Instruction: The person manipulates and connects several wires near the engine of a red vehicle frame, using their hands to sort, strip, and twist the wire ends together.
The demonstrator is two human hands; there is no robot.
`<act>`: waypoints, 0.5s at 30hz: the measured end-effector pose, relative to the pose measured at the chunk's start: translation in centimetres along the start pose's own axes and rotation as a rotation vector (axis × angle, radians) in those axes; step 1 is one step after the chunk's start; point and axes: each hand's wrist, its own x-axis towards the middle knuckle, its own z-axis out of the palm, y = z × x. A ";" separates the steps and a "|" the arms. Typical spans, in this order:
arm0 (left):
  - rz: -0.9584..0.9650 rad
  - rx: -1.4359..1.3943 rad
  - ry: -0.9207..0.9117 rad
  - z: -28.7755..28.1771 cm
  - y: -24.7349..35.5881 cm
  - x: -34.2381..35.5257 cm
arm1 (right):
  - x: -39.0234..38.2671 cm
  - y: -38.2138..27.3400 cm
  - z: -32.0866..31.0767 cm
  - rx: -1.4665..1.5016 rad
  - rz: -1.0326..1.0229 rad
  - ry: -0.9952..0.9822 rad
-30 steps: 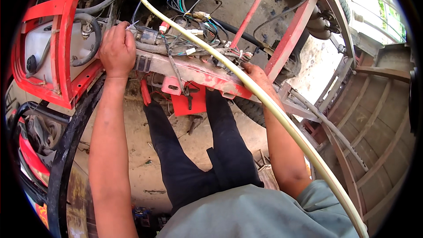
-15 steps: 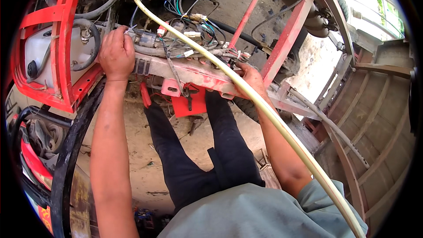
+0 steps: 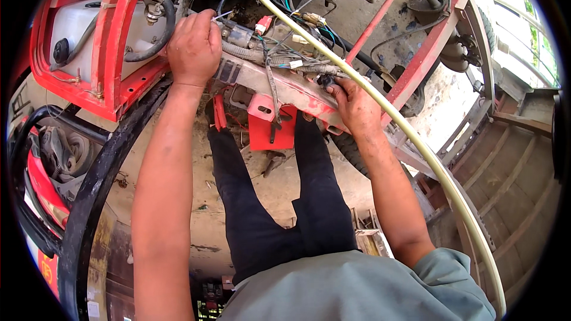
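Observation:
My left hand (image 3: 193, 50) is curled over the left part of a worn, faded red frame beam (image 3: 285, 86), beside a corrugated conduit (image 3: 244, 52). Its fingertips are hidden; a thin whitish strip (image 3: 223, 15) sticks out by the thumb. At the beam's right part, the thumb and fingers of my right hand (image 3: 360, 107) close on a small black part (image 3: 325, 81) at the end of the wiring harness. Several loose wires with white connectors (image 3: 295, 64) and a red-and-white connector (image 3: 263, 25) lie along the beam between both hands.
A pale yellow hose (image 3: 410, 128) arcs across the view, right of my right hand. At left, a red cage (image 3: 110, 41) surrounds a white tank (image 3: 74, 41). A black tube (image 3: 107, 172) runs beside my left forearm. A red plate (image 3: 270, 131) hangs under the beam.
The view has shifted, so the frame sits farther right. My right hand, partly behind the hose before, now shows left of it, with the black part visible in its fingers. The left hand stays on the beam.

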 end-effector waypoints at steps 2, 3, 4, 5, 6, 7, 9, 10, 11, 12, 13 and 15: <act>0.010 -0.005 -0.006 0.0 -0.1 0.1 | 1.0 0.0 1.0 -0.027 0.002 -0.007; 0.012 -0.002 -0.003 0.0 -0.3 0.0 | 1.4 -0.2 1.5 -0.051 0.006 -0.008; 0.006 0.007 -0.012 0.0 -0.3 -0.2 | 1.5 -0.2 1.8 -0.073 0.013 -0.015; 0.000 0.015 -0.020 0.1 -0.4 -0.3 | 1.3 -0.3 2.0 -0.071 0.012 -0.010; -0.002 0.017 -0.018 0.1 -0.3 -0.2 | 0.9 -0.3 1.9 -0.037 0.014 0.020; 0.002 0.008 -0.012 0.1 -0.3 -0.1 | 0.7 -0.1 1.9 -0.003 0.017 0.049; 0.003 0.003 -0.004 0.0 -0.2 -0.1 | 0.9 -0.1 1.3 0.021 0.054 -0.010; -0.010 -0.002 -0.018 -0.1 -0.2 -0.1 | 0.7 -0.5 0.7 0.104 0.100 -0.054; -0.023 -0.007 -0.034 -0.2 -0.2 -0.1 | 0.6 -0.7 0.4 0.187 0.146 -0.099; -0.023 -0.010 -0.033 -0.1 -0.2 -0.1 | 0.3 -0.2 0.2 0.184 0.147 -0.098; -0.008 -0.006 -0.015 0.0 -0.2 0.0 | -0.1 0.5 0.0 0.171 0.146 -0.054; 0.007 -0.007 0.002 0.1 -0.2 0.1 | -0.6 1.2 -0.4 0.155 0.150 -0.009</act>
